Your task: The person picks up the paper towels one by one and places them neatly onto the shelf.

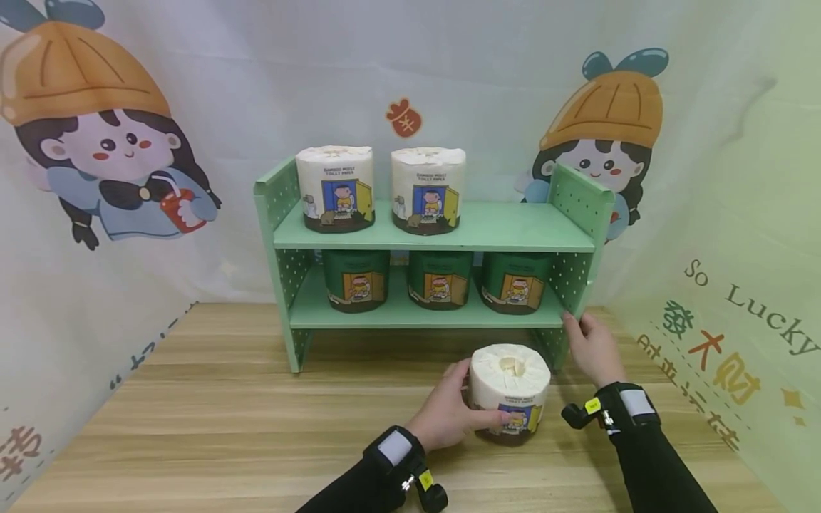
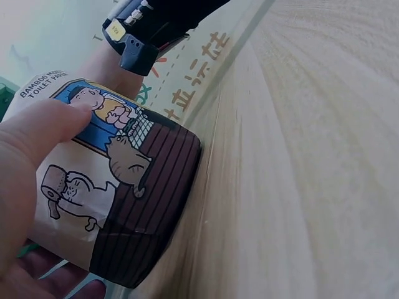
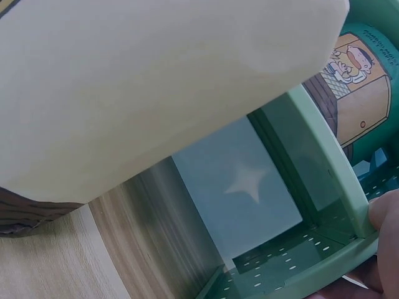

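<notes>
My left hand (image 1: 452, 410) grips a white-wrapped toilet paper roll (image 1: 513, 374) low over the tabletop, thumb across its printed front. In the left wrist view the thumb lies on the cartoon label (image 2: 100, 112), and the other fingers curl behind the roll. My right hand (image 1: 593, 349) holds the right side panel of the green two-tier shelf (image 1: 432, 322) near the lower board, with the thumb on its front edge. Two more white toilet paper rolls (image 1: 428, 192) stand at the left and middle of the upper board. Several green-wrapped rolls (image 1: 439, 281) line the lower board.
The shelf has perforated side panels (image 1: 584, 206) and stands toward the back of a wood-grain table (image 1: 224, 399). A printed cloth (image 1: 256, 85) with cartoon figures hangs behind and at both sides.
</notes>
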A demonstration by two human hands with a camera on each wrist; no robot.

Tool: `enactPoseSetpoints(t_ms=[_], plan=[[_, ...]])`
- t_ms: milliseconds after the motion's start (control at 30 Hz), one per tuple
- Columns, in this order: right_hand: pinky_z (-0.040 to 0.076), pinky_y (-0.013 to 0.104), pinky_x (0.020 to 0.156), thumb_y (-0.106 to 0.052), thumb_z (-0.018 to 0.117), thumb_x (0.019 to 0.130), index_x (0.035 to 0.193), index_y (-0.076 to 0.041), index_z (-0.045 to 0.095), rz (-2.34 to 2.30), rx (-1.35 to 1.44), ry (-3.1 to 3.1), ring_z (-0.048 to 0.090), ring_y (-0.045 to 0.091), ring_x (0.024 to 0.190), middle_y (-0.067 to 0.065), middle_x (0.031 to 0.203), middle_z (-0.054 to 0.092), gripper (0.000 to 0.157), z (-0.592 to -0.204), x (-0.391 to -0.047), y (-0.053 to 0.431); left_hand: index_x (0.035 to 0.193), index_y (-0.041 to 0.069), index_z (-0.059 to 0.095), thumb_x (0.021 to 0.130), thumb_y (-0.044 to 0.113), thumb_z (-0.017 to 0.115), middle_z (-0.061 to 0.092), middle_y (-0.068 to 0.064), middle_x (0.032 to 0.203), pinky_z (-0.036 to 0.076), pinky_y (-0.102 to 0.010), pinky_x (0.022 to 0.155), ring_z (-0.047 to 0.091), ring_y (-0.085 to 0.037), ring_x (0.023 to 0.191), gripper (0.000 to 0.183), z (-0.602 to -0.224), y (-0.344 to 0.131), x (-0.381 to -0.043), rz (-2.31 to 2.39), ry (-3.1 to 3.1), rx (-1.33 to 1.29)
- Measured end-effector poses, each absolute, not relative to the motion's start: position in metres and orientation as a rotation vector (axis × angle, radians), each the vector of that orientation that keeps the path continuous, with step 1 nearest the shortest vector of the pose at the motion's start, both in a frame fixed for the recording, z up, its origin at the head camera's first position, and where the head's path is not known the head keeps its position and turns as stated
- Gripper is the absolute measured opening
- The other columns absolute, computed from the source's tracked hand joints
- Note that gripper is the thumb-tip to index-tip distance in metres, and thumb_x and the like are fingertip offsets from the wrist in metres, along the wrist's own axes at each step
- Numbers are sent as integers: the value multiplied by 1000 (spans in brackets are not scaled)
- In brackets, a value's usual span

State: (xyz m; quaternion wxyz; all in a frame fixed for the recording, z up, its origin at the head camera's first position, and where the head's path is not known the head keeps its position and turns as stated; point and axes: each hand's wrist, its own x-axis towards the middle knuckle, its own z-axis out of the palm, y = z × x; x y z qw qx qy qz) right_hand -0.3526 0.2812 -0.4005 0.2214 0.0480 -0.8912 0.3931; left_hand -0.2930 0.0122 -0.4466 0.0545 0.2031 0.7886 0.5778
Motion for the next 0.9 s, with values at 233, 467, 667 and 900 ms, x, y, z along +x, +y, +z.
enactPoseSetpoints(t_ms=[233, 467, 667, 900], plan=[[40, 33, 49, -35, 38, 109, 129, 4, 58, 1087, 138, -2457, 51, 27, 67, 17, 78, 58, 47, -400, -352, 281, 150, 22, 31, 71, 37, 91, 49, 10, 132, 39, -48, 104, 47, -13, 119, 100, -448, 14, -292, 1820, 2294, 590], [42, 35, 56, -35, 38, 109, 130, 4, 58, 1089, 132, -2462, 54, 31, 78, 24, 92, 63, 48, -400, -352, 281, 150, 19, 29, 71, 36, 92, 49, 8, 132, 39, -47, 104, 48, -12, 118, 102, -449, 14, -292, 1824, 2313, 583], [43, 35, 57, -34, 38, 109, 129, 4, 58, 1087, 130, -2458, 54, 31, 78, 24, 92, 63, 47, -400, -352, 280, 148, 20, 33, 71, 32, 92, 49, 10, 129, 43, -41, 100, 50, -8, 114, 98, -449, 12, -293, 1836, 2307, 627], [45, 37, 61, -33, 39, 109, 130, 5, 58, 1075, 134, -2449, 56, 32, 82, 25, 99, 65, 46, -400, -353, 280, 143, 19, 38, 71, 33, 92, 50, 10, 124, 46, -38, 96, 52, -6, 110, 92, -448, 11, -293, 1836, 2320, 651]])
